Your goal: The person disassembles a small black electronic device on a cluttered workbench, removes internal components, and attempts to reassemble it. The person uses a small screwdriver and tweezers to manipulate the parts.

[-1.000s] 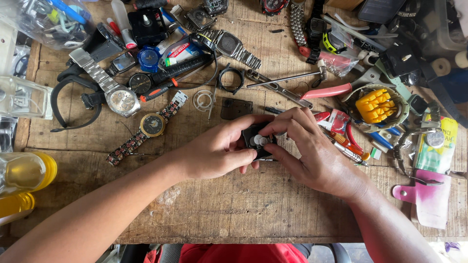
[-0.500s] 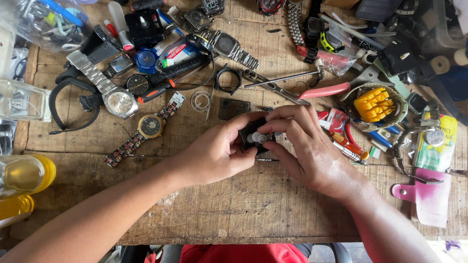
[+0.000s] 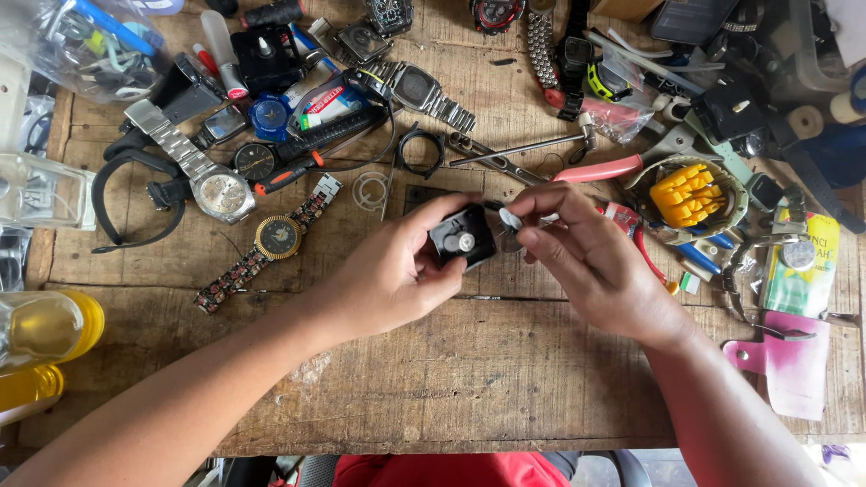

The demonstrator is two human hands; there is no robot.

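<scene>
My left hand (image 3: pixel 392 275) holds a small black square clock movement (image 3: pixel 462 239) with a pale round centre, just above the wooden bench (image 3: pixel 469 388). My right hand (image 3: pixel 591 261) is right beside it, fingertips pinching a small silvery piece (image 3: pixel 511 218) near the movement's right edge. A gold-faced wristwatch with a patterned band (image 3: pixel 275 239) lies to the left of my left hand. A silver-band watch (image 3: pixel 216 189) lies further left.
Red-handled pliers (image 3: pixel 595 169), a yellow part in a round holder (image 3: pixel 690 194), a steel watch (image 3: pixel 424 90), screwdrivers and several watch parts crowd the back of the bench. A yellow-liquid bottle (image 3: pixel 41 329) lies at the left edge, a pink card (image 3: pixel 794 361) at the right.
Both hands were closed together over the black movement; now they have parted slightly, the movement's face shows in my left hand and my right fingers hold a small silvery piece.
</scene>
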